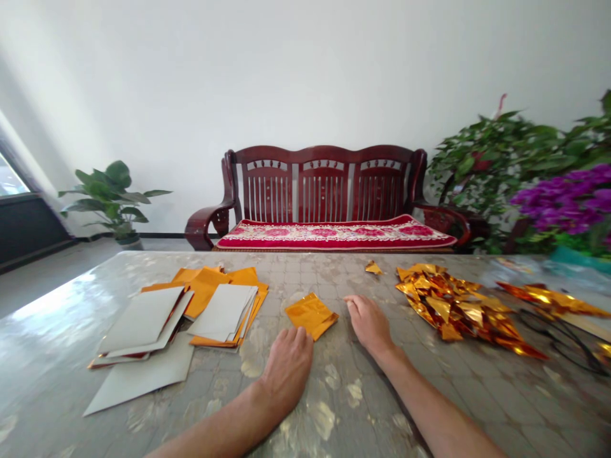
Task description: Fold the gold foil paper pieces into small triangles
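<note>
A square of gold foil paper [310,313], creased and turned cornerwise, lies on the table in front of me. My left hand [289,361] is closed at its near corner, the fingers curled over the edge; the fingertips are partly hidden. Just right of the paper, apart from it, my right hand [370,323] is closed with its fingers drawn together, and nothing shows in them. Farther right is a heap of folded, pointed gold foil pieces [451,304]. One small folded foil piece [373,268] sits alone beyond my right hand.
Left on the table [229,407] are stacks of foil paper, some grey side up [143,321], others orange [203,286]. A dark cable-like object [568,337] and plastic bags [515,270] lie right. Behind stand a wooden bench [322,191] and plants [109,200].
</note>
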Available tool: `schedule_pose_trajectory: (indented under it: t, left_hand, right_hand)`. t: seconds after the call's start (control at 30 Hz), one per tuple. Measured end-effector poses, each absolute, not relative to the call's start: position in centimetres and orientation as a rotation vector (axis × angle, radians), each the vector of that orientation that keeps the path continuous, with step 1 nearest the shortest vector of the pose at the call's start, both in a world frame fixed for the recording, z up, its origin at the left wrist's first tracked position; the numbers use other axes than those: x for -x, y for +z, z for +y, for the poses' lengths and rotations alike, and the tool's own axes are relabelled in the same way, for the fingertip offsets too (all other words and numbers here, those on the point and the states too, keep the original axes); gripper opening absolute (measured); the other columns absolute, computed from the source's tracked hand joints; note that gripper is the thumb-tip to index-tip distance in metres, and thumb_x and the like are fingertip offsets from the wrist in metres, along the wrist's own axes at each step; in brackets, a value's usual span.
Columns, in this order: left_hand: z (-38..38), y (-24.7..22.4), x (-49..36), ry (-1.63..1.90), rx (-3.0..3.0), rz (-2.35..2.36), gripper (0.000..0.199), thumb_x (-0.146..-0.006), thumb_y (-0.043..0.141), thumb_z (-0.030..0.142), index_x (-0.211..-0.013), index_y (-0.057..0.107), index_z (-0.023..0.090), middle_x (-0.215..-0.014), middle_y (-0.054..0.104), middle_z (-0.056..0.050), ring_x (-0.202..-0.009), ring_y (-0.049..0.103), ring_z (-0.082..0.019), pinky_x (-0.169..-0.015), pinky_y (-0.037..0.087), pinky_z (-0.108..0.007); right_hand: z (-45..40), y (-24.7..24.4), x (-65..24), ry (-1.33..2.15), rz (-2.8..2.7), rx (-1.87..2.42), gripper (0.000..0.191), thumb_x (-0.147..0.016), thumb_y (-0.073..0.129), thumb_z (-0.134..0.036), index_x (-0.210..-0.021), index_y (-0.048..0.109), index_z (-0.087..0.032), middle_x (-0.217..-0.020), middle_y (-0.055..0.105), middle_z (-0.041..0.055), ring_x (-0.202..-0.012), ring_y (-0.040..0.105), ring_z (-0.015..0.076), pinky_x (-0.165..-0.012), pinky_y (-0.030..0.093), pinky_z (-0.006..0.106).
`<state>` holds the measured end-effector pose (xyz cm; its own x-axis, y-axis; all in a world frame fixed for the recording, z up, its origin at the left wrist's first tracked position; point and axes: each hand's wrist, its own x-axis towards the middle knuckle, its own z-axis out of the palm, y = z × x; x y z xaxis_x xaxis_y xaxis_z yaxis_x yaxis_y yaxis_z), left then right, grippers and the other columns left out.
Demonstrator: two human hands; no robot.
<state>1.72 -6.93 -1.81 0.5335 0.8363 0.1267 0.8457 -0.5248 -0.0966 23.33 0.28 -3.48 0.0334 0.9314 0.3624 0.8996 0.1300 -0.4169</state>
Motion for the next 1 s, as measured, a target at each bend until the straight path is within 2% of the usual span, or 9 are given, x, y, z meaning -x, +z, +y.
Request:
schedule_pose_trajectory:
  t: [0.13, 0.23, 0.4, 0.53, 0.7, 0.8, 1.0]
  left_hand:
    - [-6.3, -1.9, -1.3, -0.169, 2.655, -1.462, 0.02, -0.095, 0.046, 0.016, -0.106, 0.063, 0.018, -0.1, 0.061, -0.008, -0.094, 0.056, -0.024, -0.081, 0.044, -0.038]
    - [-5.9, -1.9, -1.0, -0.209, 2.664, -1.488, 0.023, -0.095, 0.044, 0.017, -0.109, 0.062, 0.02, -0.101, 0.061, -0.008, -0.096, 0.056, -0.023, -0.083, 0.043, -0.037]
    - [-5.2, -2.0, -0.5, -0.287, 2.642, -1.536, 0.024, -0.097, 0.043, 0.02, -0.11, 0.063, 0.022, -0.101, 0.061, -0.006, -0.096, 0.056, -0.023, -0.084, 0.042, -0.037]
    - [-4.7, -1.9, -0.3, -0.31, 2.61, -1.571, 0.023, -0.097, 0.045, 0.025, -0.111, 0.063, 0.023, -0.102, 0.062, -0.006, -0.098, 0.056, -0.023, -0.086, 0.042, -0.037]
    - [-4.2, -1.8, -0.3, -0.297, 2.582, -1.615, 0.02, -0.093, 0.056, 0.031, -0.111, 0.063, 0.024, -0.105, 0.063, -0.005, -0.099, 0.057, -0.024, -0.086, 0.042, -0.037]
    - [-3.7, -1.9, -0.4, -0.3, 2.542, -1.624, 0.018, -0.092, 0.058, 0.032, -0.106, 0.064, 0.023, -0.104, 0.064, -0.006, -0.098, 0.058, -0.025, -0.084, 0.042, -0.038]
    - [-2.8, -1.8, -0.2, -0.21, 2.529, -1.537, 0.015, -0.094, 0.052, 0.02, -0.101, 0.065, 0.02, -0.097, 0.066, -0.007, -0.095, 0.059, -0.026, -0.081, 0.041, -0.038]
  right_hand:
    - [-0.1, -3.6, -23.3, 0.134, -1.918, 1.435, 0.035, -0.081, 0.044, -0.008, -0.101, 0.069, -0.022, -0.105, 0.069, 0.0039, -0.106, 0.059, 0.0186, -0.096, 0.043, 0.031]
    - [-0.6, -3.2, -22.9, 0.13, -2.065, 1.254, 0.035, -0.076, 0.048, -0.006, -0.097, 0.071, -0.023, -0.103, 0.069, 0.0032, -0.104, 0.058, 0.0191, -0.096, 0.043, 0.032]
    - [-1.2, -2.5, -22.5, 0.077, -2.242, 1.282, 0.022, -0.082, 0.056, -0.013, -0.087, 0.074, -0.025, -0.097, 0.071, 0.0028, -0.096, 0.059, 0.0199, -0.089, 0.044, 0.034]
    - [-1.3, -2.5, -22.3, 0.022, -2.298, 1.324, 0.013, -0.085, 0.063, -0.024, -0.092, 0.074, -0.025, -0.098, 0.07, 0.0026, -0.097, 0.058, 0.0194, -0.087, 0.043, 0.033]
    - [-0.9, -2.5, -22.1, -0.119, -2.391, 1.338, 0.015, -0.092, 0.061, -0.031, -0.099, 0.072, -0.025, -0.097, 0.069, 0.0031, -0.096, 0.056, 0.0197, -0.085, 0.04, 0.032]
    - [-0.8, -2.4, -21.7, -0.261, -2.462, 1.311, 0.014, -0.093, 0.06, -0.031, -0.096, 0.072, -0.023, -0.092, 0.068, 0.0044, -0.094, 0.056, 0.0212, -0.083, 0.039, 0.033]
    - [-0.9, -2.3, -21.1, -0.362, -2.477, 1.304, 0.022, -0.097, 0.051, -0.023, -0.085, 0.069, -0.02, -0.085, 0.066, 0.0055, -0.085, 0.057, 0.0193, -0.078, 0.038, 0.031]
